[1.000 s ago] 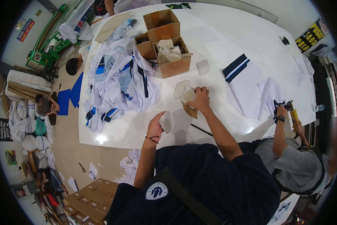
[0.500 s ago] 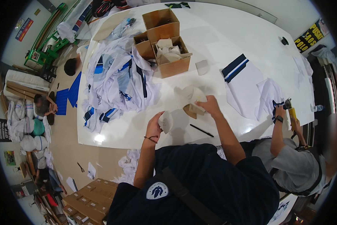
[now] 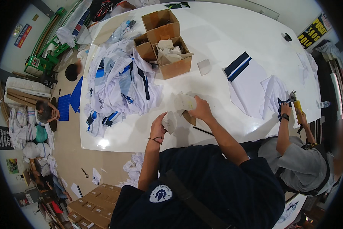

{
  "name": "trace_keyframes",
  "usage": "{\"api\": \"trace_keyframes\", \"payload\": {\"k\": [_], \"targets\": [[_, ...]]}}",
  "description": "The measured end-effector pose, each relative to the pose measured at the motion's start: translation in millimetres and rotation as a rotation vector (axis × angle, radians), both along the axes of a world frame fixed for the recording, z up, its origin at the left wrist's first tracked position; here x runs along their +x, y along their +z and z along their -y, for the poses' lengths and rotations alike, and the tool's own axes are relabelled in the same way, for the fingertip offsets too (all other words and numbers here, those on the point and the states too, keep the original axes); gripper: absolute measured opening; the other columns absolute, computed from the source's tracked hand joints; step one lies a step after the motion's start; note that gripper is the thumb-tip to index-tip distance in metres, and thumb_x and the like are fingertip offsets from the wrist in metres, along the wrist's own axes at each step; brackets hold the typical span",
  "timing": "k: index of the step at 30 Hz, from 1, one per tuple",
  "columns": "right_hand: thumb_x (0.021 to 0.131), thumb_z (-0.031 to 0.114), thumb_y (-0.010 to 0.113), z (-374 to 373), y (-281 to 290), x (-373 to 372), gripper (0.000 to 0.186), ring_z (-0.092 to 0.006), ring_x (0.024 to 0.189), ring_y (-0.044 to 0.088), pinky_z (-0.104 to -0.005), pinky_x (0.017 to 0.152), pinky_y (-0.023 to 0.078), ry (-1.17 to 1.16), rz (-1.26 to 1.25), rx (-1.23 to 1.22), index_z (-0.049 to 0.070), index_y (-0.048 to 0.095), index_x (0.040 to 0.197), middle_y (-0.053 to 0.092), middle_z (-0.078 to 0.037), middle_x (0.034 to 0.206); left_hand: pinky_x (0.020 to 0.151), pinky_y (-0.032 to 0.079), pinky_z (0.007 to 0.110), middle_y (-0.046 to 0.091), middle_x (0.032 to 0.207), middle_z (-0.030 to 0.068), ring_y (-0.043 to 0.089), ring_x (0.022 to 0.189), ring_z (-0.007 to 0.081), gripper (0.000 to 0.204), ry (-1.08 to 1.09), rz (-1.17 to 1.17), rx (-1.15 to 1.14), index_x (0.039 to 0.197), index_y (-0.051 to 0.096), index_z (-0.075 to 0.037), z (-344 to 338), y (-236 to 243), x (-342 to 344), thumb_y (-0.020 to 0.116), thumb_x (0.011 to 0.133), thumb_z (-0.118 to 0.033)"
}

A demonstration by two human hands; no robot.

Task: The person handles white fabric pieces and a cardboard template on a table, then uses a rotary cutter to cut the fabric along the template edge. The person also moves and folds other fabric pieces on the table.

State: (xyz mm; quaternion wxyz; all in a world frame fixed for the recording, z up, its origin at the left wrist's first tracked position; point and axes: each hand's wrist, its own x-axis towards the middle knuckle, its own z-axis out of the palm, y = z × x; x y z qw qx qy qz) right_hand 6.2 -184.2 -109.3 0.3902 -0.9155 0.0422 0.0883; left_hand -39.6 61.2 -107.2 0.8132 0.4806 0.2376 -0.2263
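Low over the near part of the white table [image 3: 217, 87], my left hand [image 3: 157, 126] grips an off-white curved card piece [image 3: 170, 123], which looks like a pattern template. My right hand [image 3: 202, 109] pinches a few similar off-white card pieces [image 3: 185, 101] by their right edge. A brown card piece [image 3: 189, 118] hangs below them, beside the right fingers. The two sets are close together; whether they touch I cannot tell. A black pen [image 3: 203, 131] lies partly hidden behind my right forearm.
An open cardboard box [image 3: 175, 69] of card pieces stands beyond my hands. A loose card piece [image 3: 204, 67] lies right of it. White and blue garments [image 3: 122, 80] are heaped left. At right, a co-worker [image 3: 301, 160] holds a yellow-handled tool [image 3: 297, 107] near white fabric [image 3: 272, 95].
My right hand has moved left with its card pieces, closer to the piece in my left hand. My left hand has barely moved. The pen is now partly covered by my right forearm.
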Motion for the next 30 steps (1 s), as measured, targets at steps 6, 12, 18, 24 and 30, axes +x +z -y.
{"api": "trace_keyframes", "payload": {"k": [6,12,18,24,30], "targets": [[0.067,0.009,0.084,39,1,4,0.057,-0.0201,0.098,0.066,-0.0341,0.089,0.052,0.028,-0.067,0.594,0.000,0.061,0.118,0.070,-0.010,0.105,0.081,0.055,0.036,0.066,0.118,0.0076,0.065,0.105,0.0196,0.039,0.012,0.056,0.029,0.127,0.062,-0.006,-1,-2,-4,0.051,0.100,-0.032],[0.082,0.008,0.078,60,42,20,0.050,-0.0157,0.104,0.064,-0.0319,0.093,0.051,-0.023,0.063,0.972,-0.001,0.058,0.127,0.067,-0.008,0.116,0.090,0.050,0.043,0.063,0.126,0.0094,0.059,0.117,0.0236,0.045,-0.026,0.029,0.080,0.130,0.059,-0.003,-8,-2,-7,0.051,0.098,-0.033],[0.088,0.010,0.072,36,137,94,0.043,-0.0159,0.102,0.063,-0.0309,0.092,0.050,-0.041,0.406,0.897,-0.004,0.057,0.126,0.067,-0.009,0.114,0.092,0.048,0.043,0.064,0.125,0.0083,0.060,0.115,0.0228,0.045,-0.053,0.048,0.060,0.129,0.060,-0.004,-7,-3,-4,0.050,0.098,-0.035],[0.087,0.012,0.072,4,144,177,0.039,-0.0176,0.097,0.063,-0.0326,0.087,0.051,-0.009,0.464,0.710,-0.002,0.059,0.121,0.067,-0.011,0.107,0.091,0.049,0.042,0.064,0.122,0.0074,0.060,0.114,0.0209,0.043,-0.018,0.037,0.050,0.128,0.061,-0.004,-9,6,-5,0.052,0.098,-0.034],[0.078,0.025,0.077,-23,129,224,0.052,-0.0380,0.101,0.066,-0.0385,0.088,0.052,0.038,0.443,0.269,0.000,0.059,0.120,0.068,-0.021,0.111,0.087,0.051,0.040,0.063,0.123,0.0059,0.061,0.112,0.0194,0.043,0.028,0.019,0.048,0.131,0.059,-0.004,-21,0,-10,0.052,0.099,-0.032]]}}
